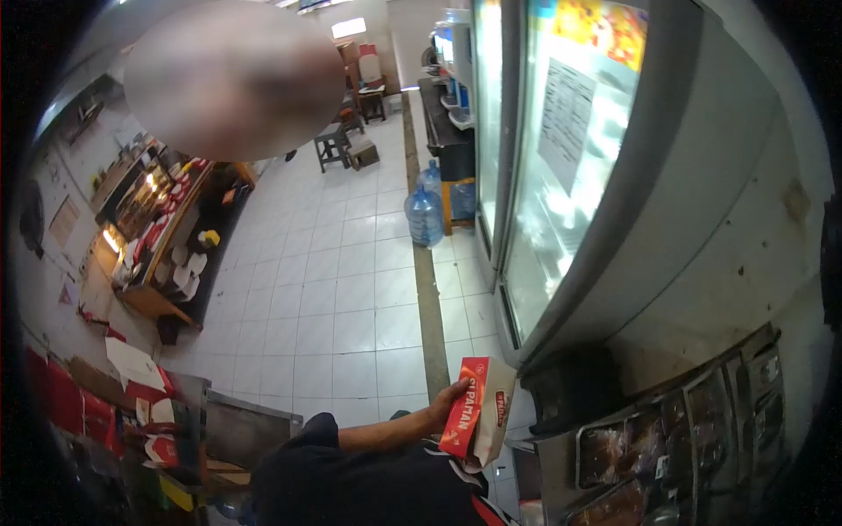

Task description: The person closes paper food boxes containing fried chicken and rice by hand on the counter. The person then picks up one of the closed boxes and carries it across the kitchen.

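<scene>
From a dark sleeve on the left, my left forearm reaches across the front of my body. My left hand [445,408] is closed around the left side of a red and white box [479,412] with printed lettering. The box is tilted, with its white and printed sides facing up, and it hides part of my fingers. My right hand does not show. Below the box is my dark shirt with a red and white trim.
Trays of wrapped food [623,451] lie at the lower right, below a glass-door fridge [570,158]. Blue water bottles [424,217] stand on the tiled floor [351,307]. A counter [153,302] and red and white cartons [140,368] are at left; stools [331,147] stand farther back.
</scene>
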The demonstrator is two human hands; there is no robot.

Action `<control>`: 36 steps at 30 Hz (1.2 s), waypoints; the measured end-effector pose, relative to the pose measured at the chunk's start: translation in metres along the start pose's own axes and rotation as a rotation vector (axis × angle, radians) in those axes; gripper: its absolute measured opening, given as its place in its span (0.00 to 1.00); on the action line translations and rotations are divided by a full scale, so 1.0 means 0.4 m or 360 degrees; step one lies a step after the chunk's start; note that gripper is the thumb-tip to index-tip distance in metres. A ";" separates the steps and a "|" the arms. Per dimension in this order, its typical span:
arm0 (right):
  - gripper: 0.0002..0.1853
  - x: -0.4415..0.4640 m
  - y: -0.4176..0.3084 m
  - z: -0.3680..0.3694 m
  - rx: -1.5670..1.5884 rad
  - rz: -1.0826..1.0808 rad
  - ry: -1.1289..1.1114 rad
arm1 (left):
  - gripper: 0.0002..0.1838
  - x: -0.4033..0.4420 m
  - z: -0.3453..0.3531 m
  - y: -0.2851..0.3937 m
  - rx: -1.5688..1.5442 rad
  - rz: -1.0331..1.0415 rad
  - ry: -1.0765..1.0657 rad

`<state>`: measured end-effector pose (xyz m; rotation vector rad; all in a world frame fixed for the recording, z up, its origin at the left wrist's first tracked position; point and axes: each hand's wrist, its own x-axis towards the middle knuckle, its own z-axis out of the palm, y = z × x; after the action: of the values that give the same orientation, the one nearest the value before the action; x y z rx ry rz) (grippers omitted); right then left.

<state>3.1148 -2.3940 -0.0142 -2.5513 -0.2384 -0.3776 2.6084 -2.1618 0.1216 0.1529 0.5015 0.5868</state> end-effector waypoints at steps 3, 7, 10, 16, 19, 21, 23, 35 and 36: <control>0.16 -0.031 -0.041 -0.023 -0.0001 -0.0012 0.0027 | 0.33 -0.037 -0.014 0.051 -0.0021 0.0120 0.0005; 0.16 -0.104 -0.084 -0.085 0.0129 -0.0041 0.0090 | 0.33 -0.087 -0.028 0.123 -0.0048 0.0444 0.0067; 0.17 -0.209 -0.175 -0.184 0.0397 -0.0003 0.0071 | 0.35 -0.073 -0.146 0.195 -0.0084 0.0605 0.0039; 0.18 -0.644 -0.791 -0.354 0.1446 0.0004 -0.0870 | 0.32 -0.146 -0.147 0.419 -0.0074 0.0917 0.0115; 0.09 -0.899 -1.079 -0.406 0.1928 -0.0298 -0.1368 | 0.32 -0.200 -0.222 0.497 -0.0128 0.1065 0.0100; 0.05 -1.047 -1.209 -0.410 0.1995 -0.0719 -0.1586 | 0.34 -0.251 -0.286 0.551 -0.0134 0.1211 0.0137; 0.07 -1.181 -1.311 -0.410 0.1949 -0.0873 -0.1971 | 0.39 -0.309 -0.346 0.600 -0.0122 0.1379 0.0283; 0.15 -1.712 -1.739 -0.320 0.1312 -0.2985 -0.2132 | 0.35 -0.617 -0.633 0.938 -0.0601 0.2308 0.0431; 0.15 -1.756 -1.783 -0.304 0.1347 -0.3042 -0.2185 | 0.35 -0.634 -0.658 0.984 -0.0624 0.2324 0.0431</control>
<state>2.2503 -1.9279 0.2142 -0.6012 -2.4664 0.7669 2.1032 -1.9808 0.1057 0.0399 0.4652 2.1378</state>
